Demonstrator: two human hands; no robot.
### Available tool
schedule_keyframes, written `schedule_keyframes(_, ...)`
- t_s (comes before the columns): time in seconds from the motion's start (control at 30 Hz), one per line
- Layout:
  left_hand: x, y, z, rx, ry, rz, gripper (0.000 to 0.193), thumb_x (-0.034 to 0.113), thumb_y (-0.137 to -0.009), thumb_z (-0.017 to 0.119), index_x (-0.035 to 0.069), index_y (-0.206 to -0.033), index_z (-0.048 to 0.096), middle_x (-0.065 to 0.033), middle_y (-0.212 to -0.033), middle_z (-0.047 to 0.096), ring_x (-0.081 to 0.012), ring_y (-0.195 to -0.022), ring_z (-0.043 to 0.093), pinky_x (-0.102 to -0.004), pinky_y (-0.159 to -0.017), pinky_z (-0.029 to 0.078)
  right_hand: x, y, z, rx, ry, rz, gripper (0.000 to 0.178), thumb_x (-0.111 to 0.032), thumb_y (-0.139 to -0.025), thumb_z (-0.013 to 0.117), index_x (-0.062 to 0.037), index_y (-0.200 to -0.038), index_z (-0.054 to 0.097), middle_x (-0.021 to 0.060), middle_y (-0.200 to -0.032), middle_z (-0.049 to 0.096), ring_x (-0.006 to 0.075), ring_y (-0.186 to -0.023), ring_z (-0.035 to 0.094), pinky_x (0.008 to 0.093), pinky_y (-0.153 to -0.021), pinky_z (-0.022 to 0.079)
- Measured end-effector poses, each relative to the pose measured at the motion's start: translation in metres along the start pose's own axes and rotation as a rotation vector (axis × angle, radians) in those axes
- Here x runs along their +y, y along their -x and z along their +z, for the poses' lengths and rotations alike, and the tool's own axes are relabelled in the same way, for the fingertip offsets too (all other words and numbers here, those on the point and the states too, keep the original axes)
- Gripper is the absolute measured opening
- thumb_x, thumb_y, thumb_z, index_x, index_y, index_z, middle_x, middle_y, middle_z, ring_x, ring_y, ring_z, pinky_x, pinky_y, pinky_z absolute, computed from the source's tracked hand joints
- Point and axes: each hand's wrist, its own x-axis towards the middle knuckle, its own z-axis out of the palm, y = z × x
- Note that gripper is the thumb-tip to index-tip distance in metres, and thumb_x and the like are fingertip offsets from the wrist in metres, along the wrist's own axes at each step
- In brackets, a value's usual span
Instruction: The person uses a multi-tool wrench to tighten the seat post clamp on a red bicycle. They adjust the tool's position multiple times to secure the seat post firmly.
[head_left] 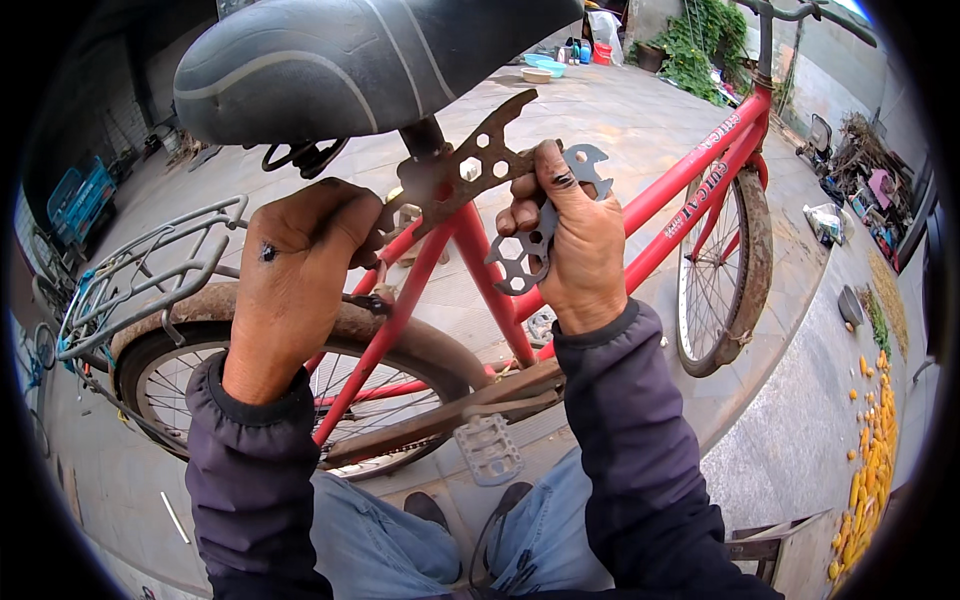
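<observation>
My left hand (300,260) is closed, pinching the lower left end of a rusty flat multi-hole spanner (470,170) just in front of the seat post. A cleaner grey multi-hole spanner (530,250) is gripped in my closed right hand (580,240), its jawed ends sticking out above and below the fingers. The rusty spanner's right edge meets the fingers of that hand; whether they press on it too, I cannot tell. Behind both tools stands a red bicycle (660,250). Its black saddle (320,70) hangs over my left hand.
A rear rack (160,270) juts out at the left, and a pedal (488,450) sits near my knees. Corn cobs (868,480) lie along the right side. Basins (545,66) and a red bucket (602,53) stand at the back. A blue cart (82,203) is far left.
</observation>
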Motion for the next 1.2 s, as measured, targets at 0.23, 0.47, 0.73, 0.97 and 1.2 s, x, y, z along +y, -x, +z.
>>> schedule_keyframes(0.23, -0.004, -0.002, -0.012, -0.059, -0.357, 0.082, 0.013, 0.003, -0.083, 0.057, -0.008, -0.087, 0.062, -0.0072, -0.074, 0.06, -0.01, -0.067, 0.052, -0.0252, -0.062, 0.042, 0.006, 0.005, 0.008, -0.067, 0.032, 0.03, 0.018, -0.016, -0.087, 0.062, 0.0019, -0.086, 0.06, 0.0092, -0.071, 0.064, 0.0117, -0.051, 0.057, 0.024, -0.047, 0.049)
schedule_keyframes(0.47, 0.006, 0.002, -0.01, 0.001, -0.607, 0.155, 0.012, 0.003, -0.077, 0.058, -0.006, -0.085, 0.062, -0.0136, -0.073, 0.058, -0.0219, -0.066, 0.056, -0.0288, -0.064, 0.042, 0.003, 0.011, 0.015, -0.11, 0.079, 0.07, 0.016, -0.014, -0.087, 0.062, 0.0013, -0.09, 0.06, 0.0087, -0.074, 0.065, 0.0104, -0.053, 0.058, 0.0212, -0.047, 0.048)
schedule_keyframes(0.73, 0.007, 0.005, -0.014, 0.049, -0.673, 0.167, 0.013, 0.004, -0.075, 0.058, -0.004, -0.084, 0.062, -0.0148, -0.075, 0.058, -0.0271, -0.066, 0.057, -0.031, -0.062, 0.043, 0.008, 0.011, 0.016, -0.145, 0.117, 0.065, 0.019, -0.017, -0.086, 0.064, 0.0003, -0.088, 0.059, 0.0088, -0.071, 0.064, 0.0116, -0.052, 0.057, 0.0237, -0.048, 0.049)
schedule_keyframes(0.97, 0.007, 0.006, -0.011, 0.019, -0.689, 0.189, 0.012, 0.003, -0.076, 0.057, -0.004, -0.084, 0.062, -0.015, -0.076, 0.058, -0.0296, -0.068, 0.058, -0.0323, -0.063, 0.043, 0.008, 0.013, 0.017, -0.131, 0.1, 0.056, 0.018, -0.017, -0.087, 0.063, 0.0011, -0.088, 0.06, 0.0083, -0.072, 0.065, 0.0107, -0.052, 0.058, 0.0213, -0.047, 0.048)
schedule_keyframes(1.2, 0.003, 0.022, 0.002, -0.024, -0.647, 0.372, 0.014, -0.003, -0.076, 0.059, 0.001, -0.089, 0.061, -0.0121, -0.075, 0.054, -0.03, -0.063, 0.058, -0.0343, -0.055, 0.044, -0.004, 0.004, 0.0, -0.102, 0.186, 0.052, 0.03, -0.03, -0.089, 0.061, -0.0002, -0.087, 0.062, 0.0088, -0.068, 0.064, 0.0101, -0.049, 0.057, 0.0204, -0.046, 0.046)
